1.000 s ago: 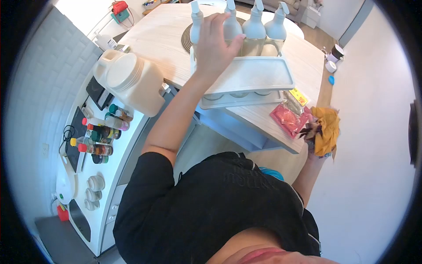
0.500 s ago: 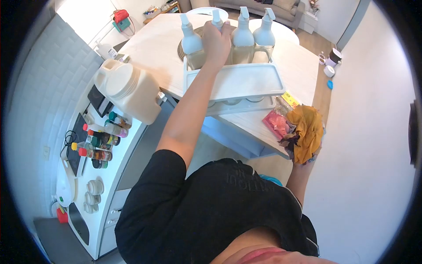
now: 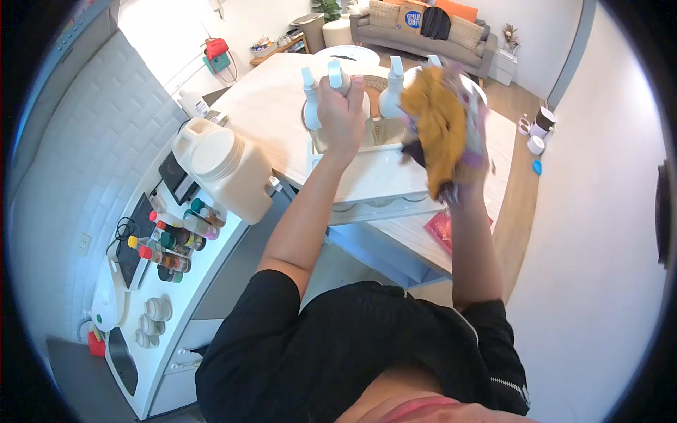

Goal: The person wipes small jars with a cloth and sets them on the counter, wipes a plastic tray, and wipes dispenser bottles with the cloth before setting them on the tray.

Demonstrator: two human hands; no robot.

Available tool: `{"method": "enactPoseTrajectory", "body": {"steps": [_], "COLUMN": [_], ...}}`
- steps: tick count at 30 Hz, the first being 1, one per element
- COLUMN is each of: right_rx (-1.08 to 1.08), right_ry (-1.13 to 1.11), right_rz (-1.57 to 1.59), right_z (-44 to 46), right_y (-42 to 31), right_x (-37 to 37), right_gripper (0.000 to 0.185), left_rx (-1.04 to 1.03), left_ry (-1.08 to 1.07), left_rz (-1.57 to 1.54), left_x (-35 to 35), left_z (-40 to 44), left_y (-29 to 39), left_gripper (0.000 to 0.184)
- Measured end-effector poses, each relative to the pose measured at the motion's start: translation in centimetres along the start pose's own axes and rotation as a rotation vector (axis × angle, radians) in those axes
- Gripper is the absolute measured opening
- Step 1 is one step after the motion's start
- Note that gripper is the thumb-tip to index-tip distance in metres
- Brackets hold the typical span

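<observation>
My left hand point(image 3: 341, 116) is wrapped round the neck of a white-topped pump bottle point(image 3: 337, 75). Another pump bottle point(image 3: 310, 106) stands to its left and a third point(image 3: 393, 95) to its right; a further one is mostly hidden behind cloth. They are at the far side of a white tray point(image 3: 388, 176). Bunched in my right hand point(image 3: 472, 169) is a mustard-yellow cloth point(image 3: 443, 130), together with greyish and dark cloth. It hangs in front of the bottles on the right, and motion smears it slightly.
On the light table point(image 3: 275, 92) a pink packet point(image 3: 440, 230) lies near the front edge. A big beige jug point(image 3: 226, 169) stands left, beside a counter with several sauce bottles point(image 3: 173, 243) and glass jars point(image 3: 156, 309). A wall rises on the right.
My right hand has lifted the mustard-yellow cloth from the table's right corner up beside the bottles. My left hand stays on its pump bottle, which has shifted left, apart from the third. The view has tilted up.
</observation>
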State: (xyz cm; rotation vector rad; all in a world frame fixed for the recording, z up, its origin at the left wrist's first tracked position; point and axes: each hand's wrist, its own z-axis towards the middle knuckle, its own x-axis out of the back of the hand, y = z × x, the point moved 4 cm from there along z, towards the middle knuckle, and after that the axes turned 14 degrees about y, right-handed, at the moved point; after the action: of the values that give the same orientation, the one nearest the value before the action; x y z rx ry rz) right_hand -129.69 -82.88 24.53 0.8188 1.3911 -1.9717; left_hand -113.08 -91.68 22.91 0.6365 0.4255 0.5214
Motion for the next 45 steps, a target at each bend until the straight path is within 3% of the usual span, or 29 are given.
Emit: {"method": "enactPoseTrajectory", "body": {"steps": [6,9,13,15,17,19,21,22,23,25,27,28,29,31,32,33,37,39,40,41,43,44,45], "right_rx": [-0.126,-0.188,-0.026,-0.059,0.138,0.189,0.046,0.147,0.126,-0.024,0.080,0.351,0.356,0.737,0.733,0.730,0.519,0.301,0.154,0.155,0.062,0.064,0.150], "right_ry": [0.142,0.057,0.177,0.044,0.080,0.096,-0.186,-0.009,-0.005,-0.169,-0.253,-0.165,-0.170,-0.187,-0.163,-0.159,-0.196,-0.191,-0.150,-0.137,-0.065,-0.060,-0.073], "right_rz": [0.151,0.227,0.179,0.336,0.005,0.062,0.215,0.190,-0.048,0.160,-0.128,-0.678,-0.680,-0.835,-0.777,-0.781,-0.635,-0.438,-0.233,-0.235,0.103,0.104,-0.100], "right_z": [3.4,3.7,4.2,4.1,4.9,4.6,3.5,2.9,2.8,2.3,1.1,0.0,-0.2,-1.1,-1.2,-1.1,-0.5,2.5,3.1,3.1,2.8,2.9,3.0], "right_y": [1.1,1.3,-0.6,-1.1,-2.1,-3.1,-3.3,-3.4,-3.1,-1.5,-1.2,-1.6,-1.4,-1.8,-1.9,-2.1,-3.5,-2.7,-2.3,-2.1,-2.1,-1.0,1.1], "right_x": [-1.6,-0.2,1.2,1.0,1.0,-1.4,-3.8,-5.7,-6.4,-8.4,-9.8,-9.7,-9.6,-9.8,-9.7,-9.7,-10.2,-8.3,-7.5,-6.7,-5.9,-5.5,-4.9], "right_gripper": [0.053,0.051,0.042,0.041,0.042,0.042,0.045,0.046,0.048,0.049,0.048,0.043,0.043,0.042,0.036,0.036,0.028,0.032,0.040,0.040,0.049,0.049,0.049], "left_rx": [0.030,-0.024,-0.100,-0.215,-0.170,-0.196,-0.148,-0.073,-0.089,-0.016,-0.029,-0.038,-0.042,-0.344,-0.128,-0.123,-0.229,-0.319,-0.101,-0.094,0.207,0.179,0.181], "left_ry": [-0.084,-0.076,-0.026,-0.059,-0.097,-0.169,-0.186,-0.207,-0.209,-0.249,-0.212,-0.175,-0.171,-0.252,-0.263,-0.266,-0.253,-0.201,-0.238,-0.248,-0.301,-0.288,-0.292], "left_rz": [-0.007,0.077,0.108,-0.105,-0.110,0.031,0.030,0.036,0.024,0.005,-0.078,-0.151,-0.155,-0.135,-0.193,-0.193,-0.059,0.081,0.143,0.140,-0.231,-0.257,-0.256], "left_x": [-1.2,-1.6,-1.5,-1.1,0.0,0.7,1.4,1.6,1.8,1.8,2.1,2.5,2.9,3.4,3.3,3.2,3.3,3.1,3.1,3.3,3.3,3.1,2.8], "left_z": [2.5,4.3,6.6,7.9,7.8,6.6,5.1,4.2,3.3,1.6,0.7,0.4,0.2,-0.9,-1.6,-1.8,-1.6,-1.3,-0.8,-0.1,1.5,2.0,2.1], "left_y": [1.0,1.3,6.0,8.3,10.4,12.1,12.5,12.1,12.0,11.2,11.2,11.3,11.3,12.2,11.2,11.0,12.1,12.0,11.8,12.0,11.3,11.2,11.4], "left_gripper": [0.038,0.040,0.028,0.028,0.023,0.031,0.033,0.034,0.034,0.030,0.028,0.028,0.028,0.032,0.033,0.033,0.035,0.030,0.024,0.024,0.023,0.025,0.025]}}
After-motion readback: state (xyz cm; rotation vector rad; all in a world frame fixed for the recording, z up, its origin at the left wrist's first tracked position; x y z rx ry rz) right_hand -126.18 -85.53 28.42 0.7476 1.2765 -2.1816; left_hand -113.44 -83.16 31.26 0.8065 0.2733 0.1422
